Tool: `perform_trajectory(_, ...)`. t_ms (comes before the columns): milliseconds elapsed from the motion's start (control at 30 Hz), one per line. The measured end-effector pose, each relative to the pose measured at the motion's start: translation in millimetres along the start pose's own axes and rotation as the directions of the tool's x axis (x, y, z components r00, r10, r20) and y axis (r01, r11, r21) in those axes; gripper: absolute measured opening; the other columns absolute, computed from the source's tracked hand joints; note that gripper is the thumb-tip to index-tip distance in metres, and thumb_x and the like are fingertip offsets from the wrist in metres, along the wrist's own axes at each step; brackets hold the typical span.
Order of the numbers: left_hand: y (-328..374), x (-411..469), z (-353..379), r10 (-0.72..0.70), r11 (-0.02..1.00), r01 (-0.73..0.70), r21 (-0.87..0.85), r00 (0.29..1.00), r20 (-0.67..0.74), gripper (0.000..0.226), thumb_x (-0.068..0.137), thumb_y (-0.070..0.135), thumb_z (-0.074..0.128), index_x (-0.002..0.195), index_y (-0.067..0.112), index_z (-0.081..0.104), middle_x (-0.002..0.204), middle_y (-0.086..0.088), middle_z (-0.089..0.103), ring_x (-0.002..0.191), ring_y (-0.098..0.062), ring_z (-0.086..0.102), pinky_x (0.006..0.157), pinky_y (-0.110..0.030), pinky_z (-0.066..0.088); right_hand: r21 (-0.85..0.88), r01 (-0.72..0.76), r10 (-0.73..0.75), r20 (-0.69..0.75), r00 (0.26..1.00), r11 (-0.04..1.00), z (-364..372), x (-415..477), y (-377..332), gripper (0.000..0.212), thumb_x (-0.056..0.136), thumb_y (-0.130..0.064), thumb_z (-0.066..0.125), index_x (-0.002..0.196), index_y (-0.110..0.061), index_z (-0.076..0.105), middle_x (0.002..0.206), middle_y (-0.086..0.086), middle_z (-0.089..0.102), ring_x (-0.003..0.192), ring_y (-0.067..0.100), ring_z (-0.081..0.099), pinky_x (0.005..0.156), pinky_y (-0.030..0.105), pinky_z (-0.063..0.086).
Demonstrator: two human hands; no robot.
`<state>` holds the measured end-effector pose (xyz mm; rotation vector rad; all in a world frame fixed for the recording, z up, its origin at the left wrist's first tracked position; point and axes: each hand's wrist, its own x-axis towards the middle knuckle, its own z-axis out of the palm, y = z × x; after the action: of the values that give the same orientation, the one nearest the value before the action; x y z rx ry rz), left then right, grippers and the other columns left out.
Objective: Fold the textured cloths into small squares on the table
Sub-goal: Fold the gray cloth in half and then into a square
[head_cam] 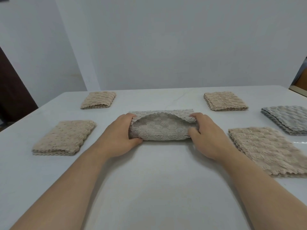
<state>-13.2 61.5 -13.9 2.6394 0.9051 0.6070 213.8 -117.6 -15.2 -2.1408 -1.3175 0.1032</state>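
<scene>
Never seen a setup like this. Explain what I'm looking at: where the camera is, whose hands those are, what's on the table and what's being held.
There is no machine here. One wide-angle camera sits on a person's head and looks forward and down, so the two bare arms reaching in from the bottom are the wearer's own.

The left hand and right hand each grip one end of a grey textured cloth in the middle of the white table, with the far edge lifted and curling over, mid-fold.

Around it lie other cloths: two small beige folded squares at the back, a beige folded one on the left, a larger beige one on the right, and a grey folded one far right.
</scene>
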Motion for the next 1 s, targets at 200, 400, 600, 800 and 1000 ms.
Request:
perform_trajectory(200, -1, 3, 1, 0.085, 0.993, -0.093, -0.068, 0.990, -0.109, 0.024, 0.089, 0.031, 0.073, 0.113, 0.031, 0.068, 0.102, 0.013, 0.060, 0.097, -0.004, 0.056, 0.086, -0.019, 0.041, -0.160, 0.043, -0.041, 0.018, 0.999, 0.986, 5, 2, 4, 0.041, 0.087, -0.036, 0.060, 0.127, -0.027, 0.058, 0.108, -0.003, 0.050, 0.104, 0.023, 0.056, 0.084, 0.031, 0.041)
perform_trajectory(400, 8, 0, -1, 0.074, 0.994, -0.080, -0.072, 0.994, -0.083, 0.011, 0.098, 0.025, 0.058, 0.106, 0.025, 0.066, 0.093, 0.015, 0.064, 0.091, -0.011, 0.055, 0.079, -0.026, 0.042, -0.025, 0.083, -0.085, -0.111, 0.990, 0.996, 3, 5, 1, 0.014, 0.092, -0.024, 0.052, 0.084, -0.014, 0.048, 0.078, 0.001, 0.056, 0.079, 0.027, 0.052, 0.065, 0.037, 0.033)
perform_trajectory(600, 16, -4, -5, -0.019, 0.967, -0.012, -0.255, 0.993, -0.119, 0.005, 0.099, 0.028, 0.058, 0.103, 0.031, 0.055, 0.084, 0.014, 0.066, 0.079, -0.006, 0.060, 0.067, -0.024, 0.044, 0.054, 0.158, -0.153, -0.097, 0.984, 0.986, 3, 2, -1, 0.019, 0.097, -0.015, 0.048, 0.113, -0.020, 0.041, 0.075, -0.005, 0.055, 0.074, 0.028, 0.053, 0.060, 0.038, 0.033)
perform_trajectory(800, 21, -5, -6, -0.045, 0.956, 0.032, -0.290, 0.998, -0.039, 0.067, 0.068, 0.029, 0.092, 0.119, 0.034, 0.050, 0.108, 0.023, 0.064, 0.099, 0.010, 0.060, 0.085, -0.016, 0.047, 0.155, 0.163, -0.155, -0.062, 0.986, 0.974, 2, 0, -1, 0.035, 0.092, -0.043, 0.063, 0.112, -0.028, 0.038, 0.091, -0.011, 0.058, 0.082, 0.012, 0.056, 0.069, 0.037, 0.043)
perform_trajectory(1000, 18, -4, -6, -0.022, 0.971, -0.005, -0.240, 0.994, -0.109, 0.030, 0.085, 0.022, 0.078, 0.107, 0.033, 0.061, 0.092, 0.024, 0.067, 0.088, 0.010, 0.060, 0.073, -0.018, 0.043, 0.067, 0.175, -0.177, 0.021, 0.984, 0.982, 5, 0, 2, 0.059, 0.080, -0.035, 0.071, 0.127, -0.031, 0.035, 0.112, -0.006, 0.050, 0.101, 0.017, 0.052, 0.085, 0.039, 0.045)
